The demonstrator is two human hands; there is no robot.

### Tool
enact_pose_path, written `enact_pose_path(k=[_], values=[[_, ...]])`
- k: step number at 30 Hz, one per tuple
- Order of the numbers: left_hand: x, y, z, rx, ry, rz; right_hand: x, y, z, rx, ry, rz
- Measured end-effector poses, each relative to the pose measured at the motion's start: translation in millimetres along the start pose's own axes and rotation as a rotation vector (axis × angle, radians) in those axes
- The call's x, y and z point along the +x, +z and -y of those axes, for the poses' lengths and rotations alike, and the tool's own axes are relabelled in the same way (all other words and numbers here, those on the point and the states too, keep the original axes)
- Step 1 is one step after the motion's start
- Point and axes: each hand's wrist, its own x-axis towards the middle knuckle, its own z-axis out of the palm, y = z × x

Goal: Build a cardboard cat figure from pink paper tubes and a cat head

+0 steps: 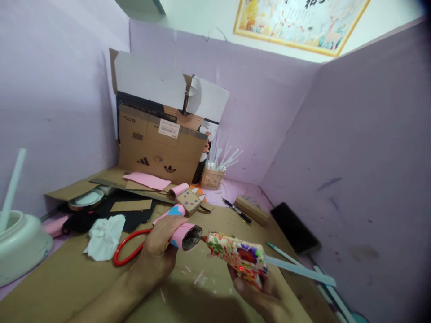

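My left hand (160, 242) is closed around a pink-covered cardboard tube (178, 234) with blue patches, its open end turned to the right. In my right hand (252, 289) is a glue gun (232, 251) wrapped in floral paper, a red light glowing on its side. The gun's nozzle is at the rim of the tube; whether it touches is too small to tell. A long translucent glue stick (299, 270) juts from the gun's back. Just behind my left hand lie another pink piece with a blue heart (175, 211) and a small cardboard cat head (190, 202).
Red-handled scissors (117, 253) and a crumpled tissue (105, 237) lie left of my left hand. A white pot (23, 246) stands far left. At the back are a cardboard box (158, 148) and a basket of glue sticks (213, 178). A phone (296, 229) leans right, near a pen (236, 210).
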Motion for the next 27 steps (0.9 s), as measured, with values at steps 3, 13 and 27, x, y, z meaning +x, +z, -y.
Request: enact_pose_path(k=[3, 13, 27], values=[[-1.7, 0.6, 0.9, -0.015, -0.001, -0.012, 0.0, -4.1, 1.7, -0.058, 0.006, 0.054], [-1.0, -1.6, -3.2, -0.006, -0.020, 0.005, 2.4, -8.3, 5.0, -0.112, -0.006, 0.129], [-0.8, 0.7, -2.5, 0.011, 0.007, -0.015, -4.0, -3.4, 0.0, -0.118, 0.047, 0.118]])
